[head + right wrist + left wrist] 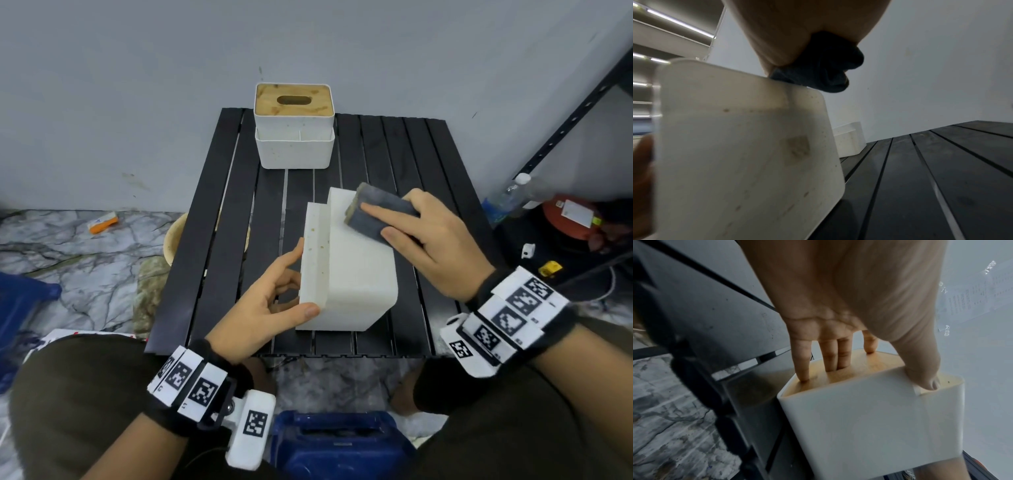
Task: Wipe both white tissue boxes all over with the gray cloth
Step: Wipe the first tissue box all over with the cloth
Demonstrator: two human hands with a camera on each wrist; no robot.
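The black slatted bench (219, 240) carries both white boxes. The near tissue box (356, 274) lies tipped on its side at the middle of the bench; the far tissue box (294, 126) stands upright at the back edge by the wall, wooden lid with its oval slot facing up.

The left hand (263, 308) steadies the near box from the left, thumb laid along the front corner. Only the left wrist view shows the rest of that grip: the fingers (830, 356) lie nearly straight, tips pressed against the box's wooden lid (849, 368), thumb hooked over the white rim.

The right hand (431, 246) presses the folded gray cloth (376, 212) onto the upturned side of the near box, near its far end, fingers laid flat over the cloth. From the right wrist view the cloth bulges from under the palm, and brown specks show on the box wall, which the head view hardly shows.

No writing on either box can be read.
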